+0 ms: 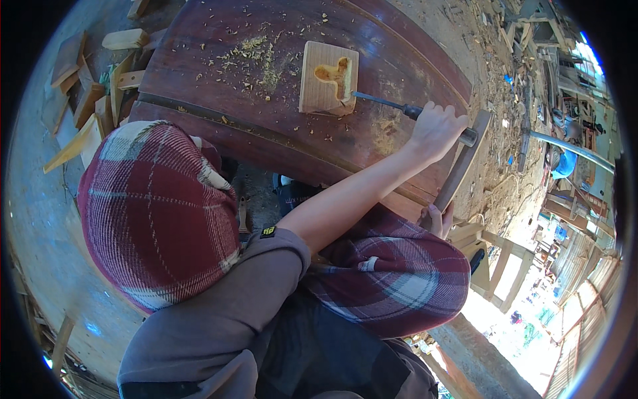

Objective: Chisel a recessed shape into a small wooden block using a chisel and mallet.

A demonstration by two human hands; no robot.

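A light wooden block [310, 90] with a rounded, branching hollow carved into it lies on a dark wooden tabletop [199, 63]. My left arm reaches across, and my left hand [435, 133] is closed around the dark handle of a chisel [379, 100]. The chisel's blade tip meets the block's right edge, beside the hollow. Low at the right, my right hand [436, 219] grips the near end of a flat wooden bar [460, 166]. The bar's upper part is right by the butt of the chisel handle; whether they touch, I cannot tell.
Wood shavings [256, 60] are scattered over the tabletop left of the block. Wood offcuts [86, 93] are piled on the floor at the far left. My knees, in plaid cloth [159, 213], press close to the table's near edge. A wooden frame [508, 266] stands at the right.
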